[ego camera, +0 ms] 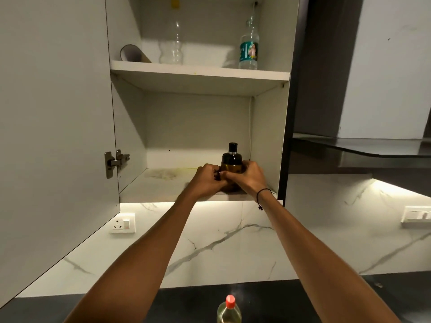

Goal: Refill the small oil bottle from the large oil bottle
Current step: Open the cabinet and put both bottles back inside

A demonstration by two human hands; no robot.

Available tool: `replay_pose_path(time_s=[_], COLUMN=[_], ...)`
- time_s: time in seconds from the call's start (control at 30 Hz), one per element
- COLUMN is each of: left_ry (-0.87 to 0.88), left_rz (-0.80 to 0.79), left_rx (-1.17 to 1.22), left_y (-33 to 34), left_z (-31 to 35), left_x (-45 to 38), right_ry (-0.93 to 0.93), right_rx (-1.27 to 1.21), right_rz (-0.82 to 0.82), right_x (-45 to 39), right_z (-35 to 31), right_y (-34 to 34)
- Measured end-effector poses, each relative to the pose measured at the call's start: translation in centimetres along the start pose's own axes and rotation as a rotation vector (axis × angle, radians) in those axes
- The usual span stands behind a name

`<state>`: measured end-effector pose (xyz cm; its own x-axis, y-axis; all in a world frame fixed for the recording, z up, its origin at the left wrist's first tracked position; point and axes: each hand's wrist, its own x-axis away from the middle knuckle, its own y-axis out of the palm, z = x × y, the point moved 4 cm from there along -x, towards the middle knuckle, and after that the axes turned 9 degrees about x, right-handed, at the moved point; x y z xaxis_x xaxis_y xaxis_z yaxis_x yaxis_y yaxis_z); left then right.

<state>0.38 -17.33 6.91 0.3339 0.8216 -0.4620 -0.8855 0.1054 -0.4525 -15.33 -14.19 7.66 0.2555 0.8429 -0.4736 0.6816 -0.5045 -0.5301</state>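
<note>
Up on the low cupboard shelf [163,190], the left hand [206,180] and right hand [248,177] both hold the dark bottle [232,159] tight around its sides.

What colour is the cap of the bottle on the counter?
Red, on the counter bottle, seen in the head view.

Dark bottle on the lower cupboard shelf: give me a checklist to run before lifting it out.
1. Both hands on the dark bottle: left hand and right hand wrap its body: ok.
2. Black cap on: ok.
3. Cupboard door swung clear: ok.
4. Path off the lower shelf free: ok.
5. Red-capped bottle stands on the counter directly below: not ok, mind it.
6. Oil level inside: cannot tell.
</note>
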Motion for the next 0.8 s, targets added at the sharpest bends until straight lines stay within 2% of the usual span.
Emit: replay_pose_path(time_s=[0.13,0.3,0.43,0.6,0.8], left_ry=[-0.04,-0.017,0.008,-0.018,0.053], left_rz=[0.032,0.182,0.284,0.298,0.387], left_rx=[-0.033,-0.279,-0.318,-0.385,-0.463], left_y=[1.0,1.6,1.2,1.3,1.5], left_z=[-0.9,-1.6,-1.9,-2.2,-1.6], left_x=[-1.6,-2.0,-1.7,-1.9,-1.3], right_ry=[0.049,0.09,0.164,0.235,0.278], right_rx=[0.03,0.084,0.131,0.109,0.162], right_rz=[-0.043,-0.067,-0.076,-0.069,-0.081], right_x=[-2.5,-6.2,-9.1,-11.3,-11.3], right_z=[1.0,1.7,1.9,2.4,2.6], right_y=[0.4,1.7,2.5,3.9,4.8])
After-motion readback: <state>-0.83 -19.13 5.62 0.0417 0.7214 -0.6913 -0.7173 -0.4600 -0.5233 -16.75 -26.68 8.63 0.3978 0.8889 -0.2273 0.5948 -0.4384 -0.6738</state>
